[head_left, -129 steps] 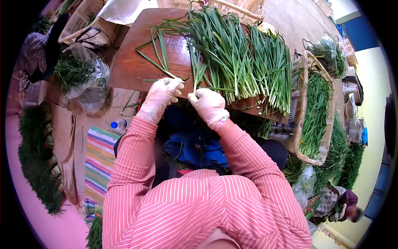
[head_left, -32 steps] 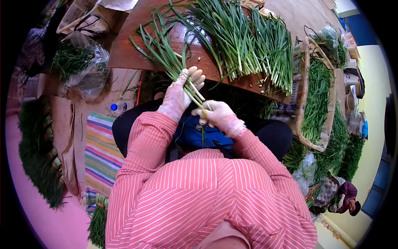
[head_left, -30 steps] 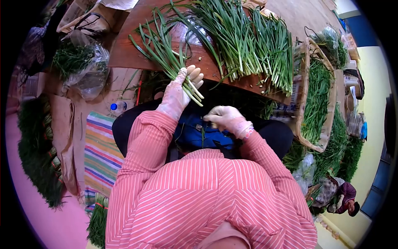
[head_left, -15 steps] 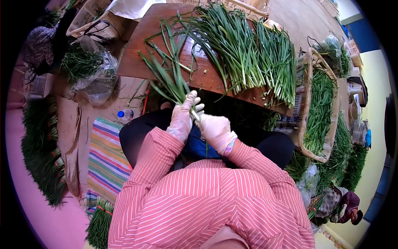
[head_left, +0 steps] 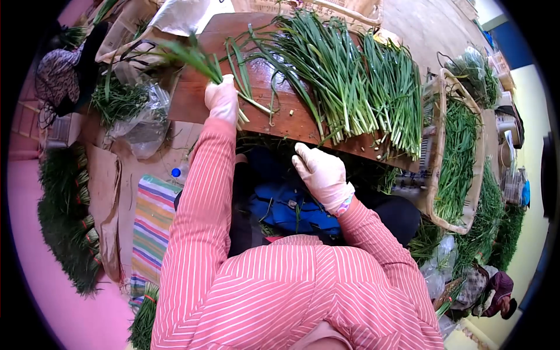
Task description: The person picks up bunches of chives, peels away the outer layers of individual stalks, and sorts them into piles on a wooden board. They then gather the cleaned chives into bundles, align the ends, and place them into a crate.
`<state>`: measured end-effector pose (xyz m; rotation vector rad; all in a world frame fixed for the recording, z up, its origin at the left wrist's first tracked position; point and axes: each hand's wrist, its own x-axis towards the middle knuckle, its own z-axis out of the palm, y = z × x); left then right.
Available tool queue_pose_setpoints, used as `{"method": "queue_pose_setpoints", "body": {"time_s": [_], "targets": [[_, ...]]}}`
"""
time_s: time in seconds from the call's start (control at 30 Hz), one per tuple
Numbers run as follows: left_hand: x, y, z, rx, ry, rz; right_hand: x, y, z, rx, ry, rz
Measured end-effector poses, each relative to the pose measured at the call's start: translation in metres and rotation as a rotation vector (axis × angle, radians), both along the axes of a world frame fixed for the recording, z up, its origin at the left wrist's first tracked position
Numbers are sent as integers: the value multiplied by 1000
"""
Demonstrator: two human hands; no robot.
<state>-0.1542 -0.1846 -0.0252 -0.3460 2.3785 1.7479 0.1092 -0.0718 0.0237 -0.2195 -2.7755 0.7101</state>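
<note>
Wearing a pale glove, my left hand [head_left: 222, 98] is closed round a small bunch of green stalks [head_left: 201, 61] over the left part of the brown wooden table [head_left: 189, 96]. The leaf ends point up and left, slightly blurred, and pale ends show below the fist. My right hand [head_left: 322, 177], also gloved, is in front of the table edge, above my lap, its fingers curled together; no held object shows. A few loose stalks [head_left: 240, 70] lie beside my left hand. Large piles of green stalks [head_left: 344, 81] lie on the table's middle and right.
A long basket of greens [head_left: 457, 160] stands to the right. At the left are a plastic bag [head_left: 143, 125], a blue-capped bottle [head_left: 178, 172], a striped mat [head_left: 153, 227] and bundled greens [head_left: 61, 221]. Another person [head_left: 500, 291] is at the lower right.
My left hand has moved up and left over the table with the bunch. My right hand has parted from it and moved right and slightly down.
</note>
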Motion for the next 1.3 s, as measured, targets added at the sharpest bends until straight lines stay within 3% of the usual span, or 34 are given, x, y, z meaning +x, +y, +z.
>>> {"method": "queue_pose_setpoints", "body": {"time_s": [0.07,0.13,0.17,0.2,0.33,0.4,0.53,0.57,0.6,0.67,0.73,0.8,0.87,0.93,1.03,1.17,1.3], "targets": [[-6,18,-8,-505,182,-39,-5,10,-4,26,17,-37],[17,38,28,-748,57,-41,-13,23,-8,86,113,-118],[19,42,26,-801,37,-72,-16,28,-11,148,36,-202],[19,44,20,-799,36,-82,-20,35,-23,231,5,-257],[8,31,0,-794,180,-149,-27,49,-34,153,-87,-317],[-4,19,-12,-789,217,-189,-34,48,-31,169,-423,-331],[-13,1,-28,-726,232,-236,-34,49,-37,112,-349,-299],[7,9,10,-885,156,-195,-31,47,-39,35,-315,-335],[17,8,19,-885,158,-196,-30,42,-35,-27,-325,-361],[37,3,24,-844,541,-171,-23,27,-21,-162,-258,-369],[69,0,27,-342,270,-333,-13,14,-14,-277,-228,-313],[118,2,71,51,-270,-538,-4,1,-9,-453,-217,-271],[133,-3,44,145,-503,-668,2,-6,-3,-655,-284,-253],[147,-5,25,408,-564,-702,2,-7,-2,-871,-300,-289],[151,-2,18,421,-612,-767,-1,4,-13,-1349,-326,-310],[151,-1,35,318,-533,-785,-2,12,-12,-1371,-327,-370],[154,0,41,429,-404,-766,-1,17,-5,-1476,-209,-370]]}}
